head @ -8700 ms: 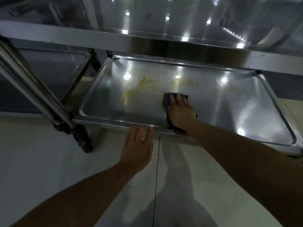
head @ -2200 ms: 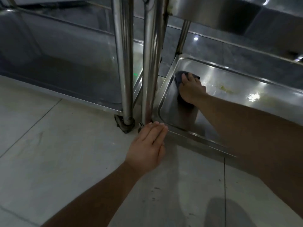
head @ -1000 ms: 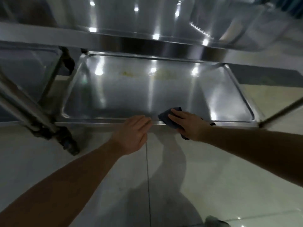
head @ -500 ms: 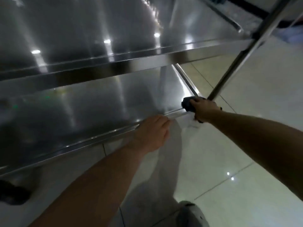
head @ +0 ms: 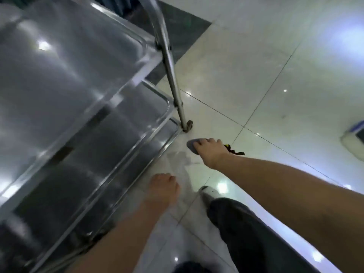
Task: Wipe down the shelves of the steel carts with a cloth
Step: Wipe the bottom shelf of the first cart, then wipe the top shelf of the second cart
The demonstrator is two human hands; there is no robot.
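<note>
A steel cart [head: 82,107] is filling the left half of the view, its stacked shelves tilting away from near left to far right. The top shelf [head: 59,62] is catching bright ceiling reflections, and the rims of a middle shelf [head: 122,123] and a bottom shelf [head: 141,154] are showing below it on the right side. A slanted steel leg [head: 169,62] is running down the cart's far right corner and ending at a small caster [head: 188,126] on the pale tiled floor [head: 256,66].

The left hand [head: 163,190] is hanging just right of the bottom shelf's edge, over the floor; its fingers are looking loosely curled with nothing in them, though motion blur is making this hard to judge.

Further right and farther away, the right hand [head: 210,149] is holding the cloth [head: 192,145], fingers curled over the top of the grey wad. The cloth is sitting off the cart, just beside the bottom shelf's right corner and near the caster, over the floor. A dark and yellow strip [head: 233,151] is trailing out from the hand's right side.

Below the right forearm, a leg in dark trousers [head: 246,233] is reaching forward, ending in a light shoe [head: 208,193]. At the far right edge, a blurred blue and white object [head: 354,134] is lying on the floor.
</note>
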